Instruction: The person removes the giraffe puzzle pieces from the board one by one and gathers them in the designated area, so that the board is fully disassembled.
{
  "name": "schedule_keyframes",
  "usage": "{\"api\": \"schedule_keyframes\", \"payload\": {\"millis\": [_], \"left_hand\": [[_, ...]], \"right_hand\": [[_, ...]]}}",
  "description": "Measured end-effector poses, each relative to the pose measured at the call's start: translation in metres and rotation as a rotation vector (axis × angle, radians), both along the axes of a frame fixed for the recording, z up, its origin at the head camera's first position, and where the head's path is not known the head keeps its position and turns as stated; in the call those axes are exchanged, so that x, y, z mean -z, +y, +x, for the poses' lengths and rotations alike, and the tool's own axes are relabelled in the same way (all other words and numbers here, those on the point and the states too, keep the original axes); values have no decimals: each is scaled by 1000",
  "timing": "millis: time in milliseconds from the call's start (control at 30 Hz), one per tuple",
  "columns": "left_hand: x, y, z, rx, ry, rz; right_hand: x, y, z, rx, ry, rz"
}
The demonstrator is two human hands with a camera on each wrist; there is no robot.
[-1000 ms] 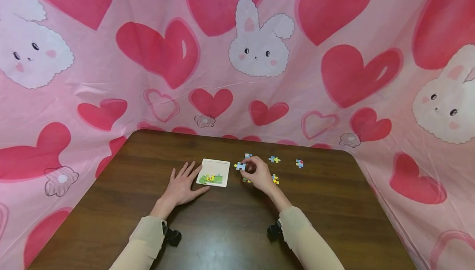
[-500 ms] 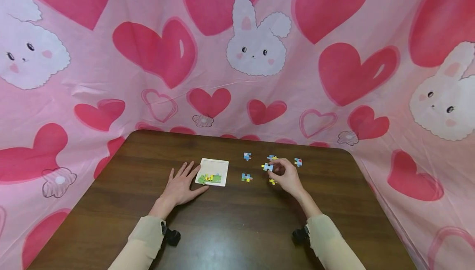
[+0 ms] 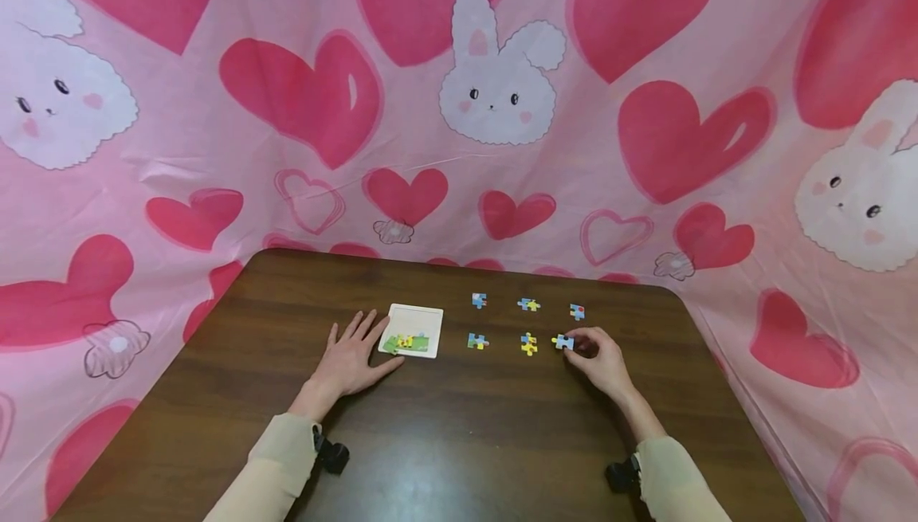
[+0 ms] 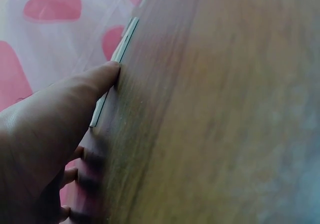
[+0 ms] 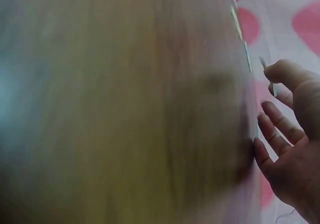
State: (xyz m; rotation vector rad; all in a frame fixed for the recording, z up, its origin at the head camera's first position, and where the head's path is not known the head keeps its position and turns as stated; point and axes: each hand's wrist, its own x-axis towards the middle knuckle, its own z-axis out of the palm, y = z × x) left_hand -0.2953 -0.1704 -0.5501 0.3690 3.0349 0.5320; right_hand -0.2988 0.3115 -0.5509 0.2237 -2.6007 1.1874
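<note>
My left hand lies on the table with its fingers spread, its thumb and index finger touching the white square puzzle tray. Green and yellow joined pieces fill the tray's near part. Between thumb and fingers, my right hand pinches a blue jigsaw puzzle piece with a yellow knob. In the right wrist view this puzzle piece is seen edge-on, a little off the table. Left of it lies a yellow puzzle piece. In the left wrist view the thumb presses against the tray's edge.
Other loose puzzle pieces lie on the brown wooden table: a blue and white one, a blue and yellow one, one with a red spot, and another blue one. A pink heart-patterned cloth hangs behind.
My right hand has carried the blue puzzle piece rightward from beside the tray, past the other pieces, to the right end of the near row. The left hand has stayed in place.
</note>
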Motion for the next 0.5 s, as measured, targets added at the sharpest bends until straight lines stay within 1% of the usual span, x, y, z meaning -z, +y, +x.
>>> {"api": "schedule_keyframes", "payload": {"millis": [167,333,500], "left_hand": [[3,-2,-1,0,-1,-2],[3,-2,-2,3,-9,2],[2,-1,-3,7,-13,0]], "right_hand": [[2,9,4,5,-34,6],[6,15,5,-3,-39,7],[7,22,6,6,-45,-11]]}}
